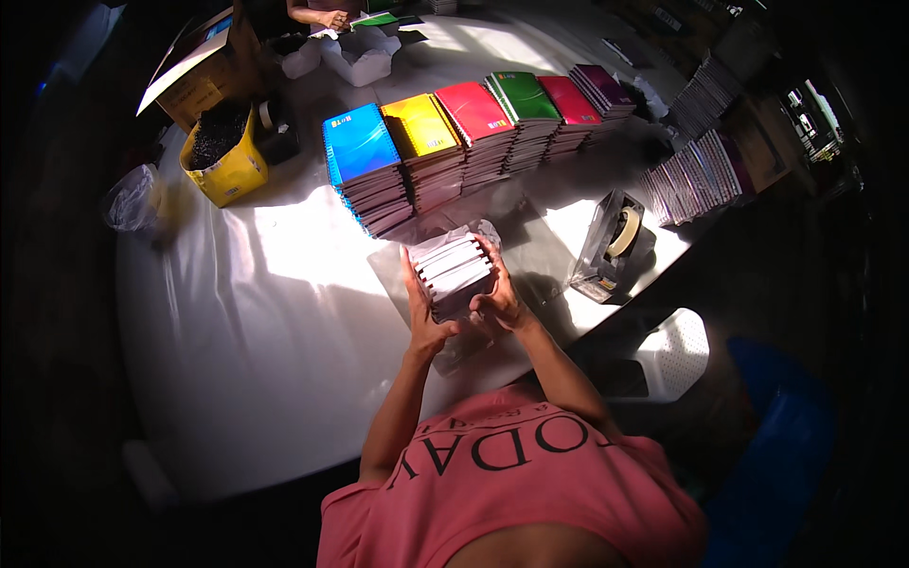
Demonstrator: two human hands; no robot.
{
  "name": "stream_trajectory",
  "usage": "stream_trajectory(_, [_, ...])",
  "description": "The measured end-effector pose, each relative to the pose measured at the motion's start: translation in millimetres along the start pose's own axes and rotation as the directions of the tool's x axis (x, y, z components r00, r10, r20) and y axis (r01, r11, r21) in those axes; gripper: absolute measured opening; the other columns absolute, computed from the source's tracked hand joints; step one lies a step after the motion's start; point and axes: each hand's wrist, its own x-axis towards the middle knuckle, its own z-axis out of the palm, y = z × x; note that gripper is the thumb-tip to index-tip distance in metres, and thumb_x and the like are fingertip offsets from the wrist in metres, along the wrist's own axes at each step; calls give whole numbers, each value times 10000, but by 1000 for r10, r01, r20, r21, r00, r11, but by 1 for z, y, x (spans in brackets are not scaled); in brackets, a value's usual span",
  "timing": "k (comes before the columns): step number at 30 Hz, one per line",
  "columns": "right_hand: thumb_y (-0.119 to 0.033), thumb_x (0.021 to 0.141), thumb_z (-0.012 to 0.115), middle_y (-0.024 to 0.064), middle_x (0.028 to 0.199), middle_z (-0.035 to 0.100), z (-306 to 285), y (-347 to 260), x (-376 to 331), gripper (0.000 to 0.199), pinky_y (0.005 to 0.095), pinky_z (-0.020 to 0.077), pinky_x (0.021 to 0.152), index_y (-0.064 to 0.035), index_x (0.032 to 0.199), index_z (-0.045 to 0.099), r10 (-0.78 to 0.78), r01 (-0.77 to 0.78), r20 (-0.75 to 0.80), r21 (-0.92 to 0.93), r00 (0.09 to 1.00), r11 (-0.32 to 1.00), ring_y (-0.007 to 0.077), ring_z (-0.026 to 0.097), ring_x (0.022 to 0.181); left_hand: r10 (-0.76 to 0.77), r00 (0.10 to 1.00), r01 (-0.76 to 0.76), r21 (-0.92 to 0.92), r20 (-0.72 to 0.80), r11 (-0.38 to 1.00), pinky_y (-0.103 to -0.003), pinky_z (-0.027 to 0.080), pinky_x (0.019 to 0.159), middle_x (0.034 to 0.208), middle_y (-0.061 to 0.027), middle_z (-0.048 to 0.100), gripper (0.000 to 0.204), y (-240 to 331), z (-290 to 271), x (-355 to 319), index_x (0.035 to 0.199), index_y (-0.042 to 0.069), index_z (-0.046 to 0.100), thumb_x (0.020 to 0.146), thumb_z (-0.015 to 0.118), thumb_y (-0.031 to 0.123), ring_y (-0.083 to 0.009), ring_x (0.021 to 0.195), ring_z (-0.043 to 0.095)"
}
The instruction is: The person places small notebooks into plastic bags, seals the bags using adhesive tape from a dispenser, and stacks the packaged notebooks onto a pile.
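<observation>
Between my two hands is a small stack of spiral notebooks (pixel 456 272), its white page edges facing up and clear plastic wrap showing around it. My left hand (pixel 423 308) grips the stack's left side, fingers stretched up along it. On the right side, my right hand (pixel 502 298) holds it with the thumb bent across the near part. Under the hands a clear plastic sheet (pixel 535 260) lies on the table. Just beyond stand piles of spiral notebooks in a row: blue (pixel 362 144), yellow (pixel 420 125), red (pixel 473 109), green (pixel 524 96), another red (pixel 569 100) and purple (pixel 603 87).
A tape dispenser (pixel 611 246) stands to the right, near more stacked notebooks (pixel 696 180). At left are a yellow container (pixel 232 180) of dark bits, a clear plastic bag (pixel 133 199) and a cardboard box (pixel 204 80). Across the table, another person's hand (pixel 333 20) is beside white plastic (pixel 365 62). A white chair (pixel 677 350) sits lower right.
</observation>
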Motion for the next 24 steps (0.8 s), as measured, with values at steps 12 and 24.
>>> stream_trajectory(12, [-323, 486, 892, 122, 1372, 377, -3, -16, -17, 1203, 349, 279, 1056, -38, 1429, 202, -33, 91, 236, -238, 971, 967, 235, 358, 1273, 66, 988, -46, 140, -139, 989, -395, 346, 928, 1158, -166, 496, 1233, 32, 15, -8, 1437, -17, 100, 636, 436, 858, -252, 1053, 483])
stream_trajectory(24, [-412, 432, 900, 194, 1510, 52, -2, -23, -2, 1483, 417, 112, 1117, -75, 1433, -141, 114, 52, 241, -591, 964, 805, 311, 156, 1382, 265, 918, -129, 409, -296, 903, -490, 95, 1089, 1394, -227, 277, 1116, 15, -6, -8, 1450, 41, -11, 725, 299, 831, -328, 1322, 222])
